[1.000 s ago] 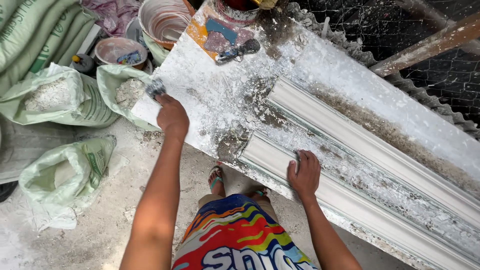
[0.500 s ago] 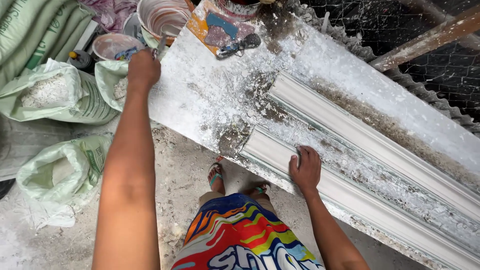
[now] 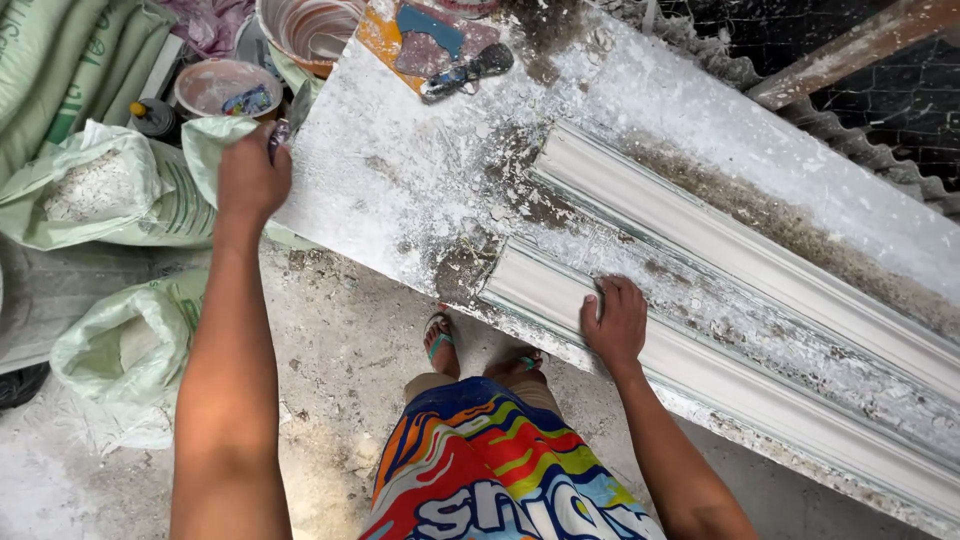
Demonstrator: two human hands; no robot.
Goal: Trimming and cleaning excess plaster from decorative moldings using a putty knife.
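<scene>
My left hand (image 3: pixel 252 175) grips a small metal scraper (image 3: pixel 293 113) at the left edge of the plaster-covered worktable (image 3: pixel 400 190). Its blade points up toward the bowls. My right hand (image 3: pixel 616 320) rests flat on the near white plaster moulding (image 3: pixel 700 365), fingers spread on its upper edge, holding nothing. A second long moulding (image 3: pixel 720 235) lies parallel behind it. Both run diagonally toward the lower right.
A bowl (image 3: pixel 225 90) with a blue tool and a larger striped bowl (image 3: pixel 310 30) stand at the table's far left end. A trowel (image 3: pixel 465 72) lies on a painted board. Open plaster sacks (image 3: pixel 90 190) and another sack (image 3: pixel 125 350) sit on the floor left. Wire mesh (image 3: pixel 880 100) is behind.
My left hand lifted from the table's left edge, swung toward the bowls with the scraper, then came back slightly. My right hand stayed on the moulding.
</scene>
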